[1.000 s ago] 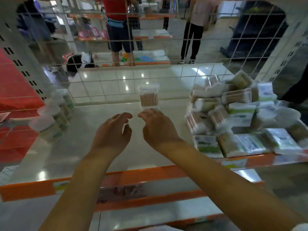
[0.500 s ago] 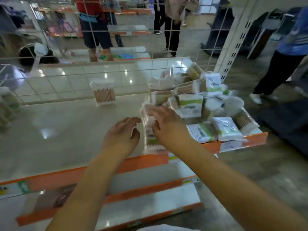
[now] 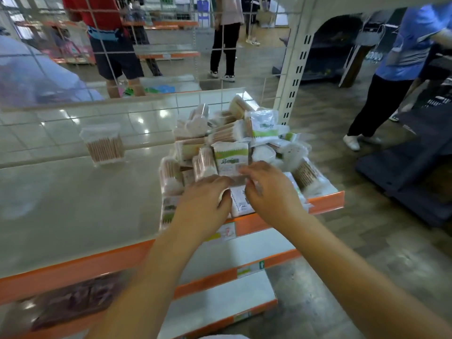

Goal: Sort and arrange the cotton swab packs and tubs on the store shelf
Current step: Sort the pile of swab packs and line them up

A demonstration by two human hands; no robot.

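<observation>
A jumbled pile of cotton swab packs and tubs (image 3: 234, 140) fills the right end of the pale shelf (image 3: 73, 211). One clear tub of wooden-stick swabs (image 3: 104, 144) stands alone toward the back left. My left hand (image 3: 203, 204) and my right hand (image 3: 271, 192) are both over the front of the pile, fingers bent down among the packs. A white and green pack (image 3: 231, 157) stands just beyond my fingertips. Whether either hand grips a pack is hidden by the backs of the hands.
The shelf has an orange front edge (image 3: 73, 267) with price labels; lower shelves (image 3: 220, 297) sit beneath. A wire grid (image 3: 102, 52) backs the shelf and a white slotted post (image 3: 293, 77) stands at its right end. People stand beyond the grid and at right.
Both hands have left the lone tub at the back and moved right onto the pile. The view has turned right with them.
</observation>
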